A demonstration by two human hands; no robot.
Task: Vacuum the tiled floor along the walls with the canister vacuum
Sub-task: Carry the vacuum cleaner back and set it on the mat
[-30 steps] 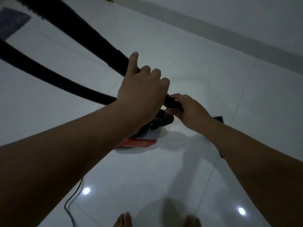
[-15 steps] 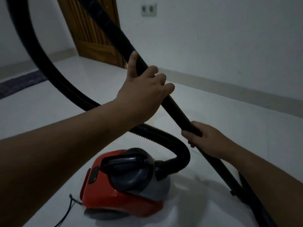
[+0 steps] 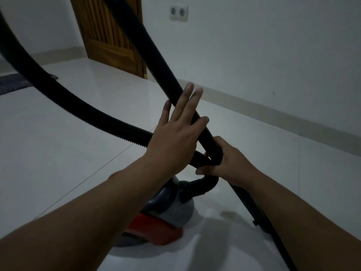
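Note:
A red and grey canister vacuum (image 3: 172,218) sits on the white tiled floor (image 3: 58,153), partly hidden behind my left forearm. Its ribbed black hose (image 3: 58,90) loops up to the left and out of the frame. A straight black wand (image 3: 156,55) runs diagonally from the top centre down to the lower right. My right hand (image 3: 224,161) is closed around the wand low down. My left hand (image 3: 175,133) lies flat against the wand just above, with its fingers stretched out and apart.
A white wall with a beige skirting strip (image 3: 273,116) runs across the right. A wooden door (image 3: 109,36) stands at the back, with a double wall socket (image 3: 178,12) to its right. A dark mat (image 3: 11,84) lies at the far left.
My left hand has let go of the wand and spread its fingers flat against it. The right hand has kept its grip. The view has shifted so my left arm covers more of the vacuum.

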